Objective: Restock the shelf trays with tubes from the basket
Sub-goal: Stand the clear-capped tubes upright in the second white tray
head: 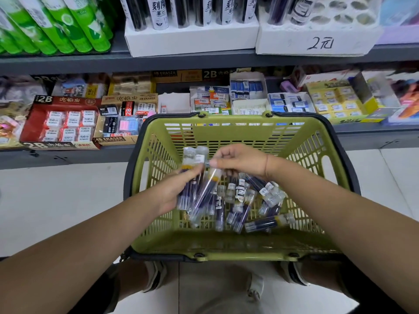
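**Tubes** [244,200]: clear, hard cylinders with dark blue-violet contents, white labels and clear caps. The loose lot lies criss-crossed on the basket bottom. I count more than ten, but overlap stops an exact figure.

**Bundle** [192,162]: several tubes, near upright, gripped in the left hand [170,193] with the fingers wrapped round them.

**Single tube** [204,193]: slanted, just beside the bundle. The right hand [240,159] pinches its cap end, fingers curled. I see both hands over the basket's middle, well apart from its walls.

**Basket** [226,132]: one, rectangular, of olive-green plastic lattice. Two dark handles [344,155] lie folded round the rim.

**Trays** [317,41]: two, white foam blocks, side by side on the upper shelf [68,62]. The right one shows at least six round sockets open.

**Eraser boxes** [61,123]: printed card, on the lower shelf just behind the far rim.

**Floor** [56,200]: pale smooth tile, bare to the basket's left.
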Available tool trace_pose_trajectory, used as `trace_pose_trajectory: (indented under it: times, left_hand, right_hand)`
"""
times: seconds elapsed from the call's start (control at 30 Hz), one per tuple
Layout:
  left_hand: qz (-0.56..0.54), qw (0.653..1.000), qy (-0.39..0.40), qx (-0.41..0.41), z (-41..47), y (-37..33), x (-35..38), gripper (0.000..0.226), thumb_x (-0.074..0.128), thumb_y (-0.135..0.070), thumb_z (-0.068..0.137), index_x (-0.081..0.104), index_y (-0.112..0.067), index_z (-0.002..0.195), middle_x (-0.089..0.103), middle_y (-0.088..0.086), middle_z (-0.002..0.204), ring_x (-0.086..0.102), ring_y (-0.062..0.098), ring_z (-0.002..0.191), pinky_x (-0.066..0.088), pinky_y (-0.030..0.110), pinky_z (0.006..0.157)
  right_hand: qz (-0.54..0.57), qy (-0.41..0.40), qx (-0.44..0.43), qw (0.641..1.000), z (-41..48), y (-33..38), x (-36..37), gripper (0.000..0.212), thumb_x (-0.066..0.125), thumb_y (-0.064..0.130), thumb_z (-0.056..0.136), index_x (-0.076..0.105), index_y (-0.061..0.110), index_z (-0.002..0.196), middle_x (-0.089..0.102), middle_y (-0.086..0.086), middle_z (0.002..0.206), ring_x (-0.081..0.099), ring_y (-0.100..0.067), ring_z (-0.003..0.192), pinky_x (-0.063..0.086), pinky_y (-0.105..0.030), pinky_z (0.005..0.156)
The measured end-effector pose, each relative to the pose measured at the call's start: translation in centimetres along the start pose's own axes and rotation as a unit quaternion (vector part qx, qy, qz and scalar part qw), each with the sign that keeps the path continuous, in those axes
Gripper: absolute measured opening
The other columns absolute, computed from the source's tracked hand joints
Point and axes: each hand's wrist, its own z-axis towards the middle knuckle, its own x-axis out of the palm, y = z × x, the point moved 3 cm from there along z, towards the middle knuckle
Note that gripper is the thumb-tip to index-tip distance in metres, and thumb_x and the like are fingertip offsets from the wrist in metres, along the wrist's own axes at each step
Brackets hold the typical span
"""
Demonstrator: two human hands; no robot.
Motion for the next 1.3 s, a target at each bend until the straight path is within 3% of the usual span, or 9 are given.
trace_pose_trajectory:
  times: [0.13,0.37,0.5,0.67,0.8,0.9,1.0,1.2,1.3]
  left_hand:
    - [0.048,0.997,0.061,0.014,-0.1,0.2,0.5,0.112,0.071,-0.084,0.047,0.043,-0.03,0.141,0.048,0.007,0.146,0.038,0.026,0.137,0.026,0.057,0.114]
    - [0.065,0.997,0.017,0.047,0.5,0.3,0.2,0.076,0.093,-0.045,0.041,0.066,-0.018,0.107,0.074,0.009,0.099,0.066,0.03,0.104,0.046,0.053,0.102]
    - [0.042,0.998,-0.008,0.039,0.5,0.3,-0.7,0.07,0.093,-0.036,0.05,0.064,-0.013,0.109,0.075,0.01,0.092,0.07,0.026,0.093,0.05,0.047,0.098]
    - [0.051,0.998,-0.039,0.013,1.7,1.4,-1.4,0.112,0.096,-0.055,0.032,0.052,-0.018,0.129,0.064,0.016,0.125,0.06,0.033,0.117,0.043,0.055,0.103]
    - [0.075,0.996,-0.026,0.028,1.4,0.9,-0.6,0.098,0.092,-0.062,0.029,0.062,-0.025,0.115,0.068,0.009,0.117,0.06,0.032,0.116,0.042,0.055,0.104]
    - [0.097,0.994,-0.012,0.054,1.1,0.0,0.0,0.088,0.089,-0.061,0.03,0.069,-0.019,0.105,0.072,0.006,0.105,0.062,0.028,0.113,0.037,0.045,0.108]
    - [0.112,0.992,-0.016,0.063,0.8,-1.2,0.7,0.089,0.088,-0.063,0.03,0.07,-0.014,0.101,0.071,0.007,0.109,0.059,0.027,0.117,0.031,0.041,0.109]
    - [0.119,0.984,0.003,0.133,-1.4,-6.9,3.2,0.051,0.088,-0.028,0.058,0.07,-0.012,0.102,0.075,0.003,0.093,0.07,0.021,0.091,0.056,0.038,0.08]
    - [0.135,0.971,-0.015,0.197,-2.9,-10.0,4.6,0.043,0.087,-0.022,0.065,0.07,-0.018,0.104,0.075,-0.003,0.098,0.071,0.015,0.092,0.056,0.04,0.087]
  right_hand:
    - [0.056,-0.088,-0.026,0.994,0.8,1.1,0.3,0.025,0.07,0.03,0.08,0.062,0.006,0.086,0.056,-0.001,0.061,0.048,-0.002,0.044,0.042,-0.015,0.045]
    - [0.162,-0.146,-0.024,0.976,1.0,-1.4,0.0,0.019,0.061,0.026,0.088,0.054,0.011,0.081,0.064,-0.011,0.072,0.061,-0.02,0.061,0.055,-0.028,0.059]
    - [-0.058,-0.188,0.158,0.968,1.0,-10.0,-1.5,0.036,0.059,0.047,0.086,0.058,0.011,0.091,0.064,-0.002,0.083,0.061,-0.02,0.083,0.054,-0.036,0.077]
    - [-0.276,-0.203,0.275,0.898,0.5,-13.6,-0.3,0.054,0.058,0.066,0.077,0.052,0.015,0.094,0.059,0.0,0.069,0.059,-0.016,0.065,0.04,-0.024,0.047]
    - [-0.328,-0.111,0.343,0.873,1.5,-13.6,2.4,0.061,0.054,0.076,0.072,0.047,0.015,0.072,0.05,0.002,0.06,0.057,-0.012,0.06,0.037,-0.022,0.046]
    - [-0.228,-0.067,0.372,0.898,1.3,-14.3,3.4,0.07,0.065,0.059,0.077,0.051,0.005,0.119,0.064,-0.008,0.081,0.065,-0.015,0.069,0.046,-0.023,0.05]
    - [-0.082,-0.057,0.351,0.931,0.4,-13.6,2.4,0.082,0.071,0.048,0.077,0.039,0.002,0.136,0.068,-0.014,0.1,0.068,-0.018,0.075,0.057,-0.027,0.063]
    - [-0.07,-0.073,0.186,0.977,-2.9,-5.8,-4.9,0.027,0.069,0.038,0.081,0.065,0.012,0.077,0.065,-0.005,0.067,0.063,-0.01,0.055,0.054,-0.022,0.058]
    - [-0.125,-0.134,0.09,0.979,-5.8,0.5,-9.6,0.04,0.073,0.047,0.073,0.049,0.017,0.061,0.054,-0.006,0.065,0.054,-0.018,0.063,0.045,-0.031,0.066]
